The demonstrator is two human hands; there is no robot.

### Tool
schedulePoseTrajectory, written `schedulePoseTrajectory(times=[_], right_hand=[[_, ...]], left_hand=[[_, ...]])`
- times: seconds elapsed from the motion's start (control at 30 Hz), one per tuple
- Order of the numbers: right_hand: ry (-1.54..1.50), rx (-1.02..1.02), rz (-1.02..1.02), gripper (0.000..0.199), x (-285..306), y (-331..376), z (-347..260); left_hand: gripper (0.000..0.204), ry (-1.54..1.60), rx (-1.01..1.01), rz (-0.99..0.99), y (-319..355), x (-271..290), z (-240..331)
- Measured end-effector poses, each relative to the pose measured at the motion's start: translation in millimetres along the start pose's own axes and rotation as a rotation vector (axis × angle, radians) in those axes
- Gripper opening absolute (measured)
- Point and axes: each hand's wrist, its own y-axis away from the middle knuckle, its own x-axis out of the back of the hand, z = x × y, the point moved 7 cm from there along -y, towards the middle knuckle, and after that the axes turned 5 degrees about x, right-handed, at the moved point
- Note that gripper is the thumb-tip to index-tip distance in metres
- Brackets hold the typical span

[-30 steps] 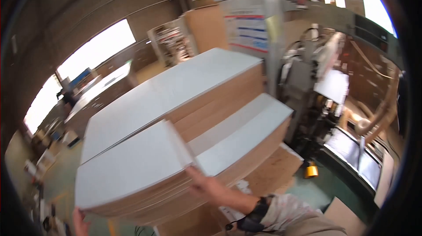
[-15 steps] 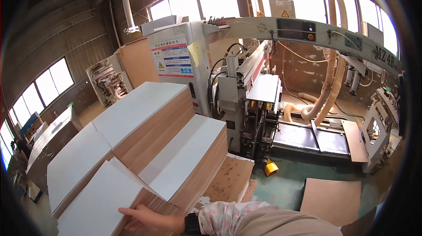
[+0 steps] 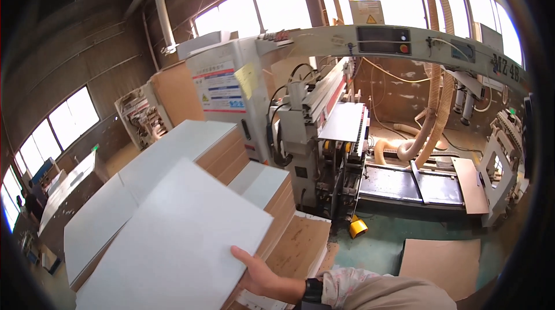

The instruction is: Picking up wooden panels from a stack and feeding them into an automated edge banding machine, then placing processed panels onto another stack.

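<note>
My right hand grips the right edge of a white board, thumb on its upper face and the other fingers hidden beneath. Tilted, the board lies over the near part of the stacked white boards and covers much of them. A taller stack of white boards with brown edges shows behind and to the left of it. Beyond the board's right corner is a lower stack, also white on top. My left hand is out of view.
A large grey machine with a long overhead beam stands ahead. A yellow part lies on the green floor at its foot. Brown sheets lie at the lower right. A brown, stained board sits right of the stacks.
My right hand has moved right and slightly up, drawing the white board with it. The board now overlaps the stacks behind; the view has shifted slightly.
</note>
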Motion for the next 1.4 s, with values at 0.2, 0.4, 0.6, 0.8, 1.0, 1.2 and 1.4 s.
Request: schedulePoseTrajectory(times=[0.2,0.4,0.6,0.8,1.0,1.2,1.4], right_hand=[[-0.077,0.288,0.167,0.054,143.4,11.5,-171.5],[0.039,0.580,0.324,0.051,299.9,47.0,-352.5],[-0.017,0.806,0.310,0.050,380.5,49.0,-481.1],[-0.029,0.893,0.409,0.049,417.7,-28.3,-543.2],[0.326,0.894,0.646,0.042,481.7,-122.2,-628.8],[0.330,0.847,0.628,0.040,520.6,-190.1,-713.4],[0.784,1.111,0.749,0.049,531.9,-237.5,-727.6]], left_hand=[[0.054,-0.079,0.211,-0.176,42.8,-235.1,38.6],[0.052,0.549,0.624,-0.637,73.7,-493.6,-52.2],[0.055,0.336,0.520,-0.723,101.4,-662.7,-55.4],[0.055,0.484,0.604,-1.058,109.9,-809.1,-36.1],[0.060,0.309,0.429,-0.908,96.3,-935.5,-28.3],[0.063,0.162,0.592,-0.934,91.8,-1016.8,-57.4],[0.039,0.223,0.755,-1.110,103.9,-1086.7,28.6]])
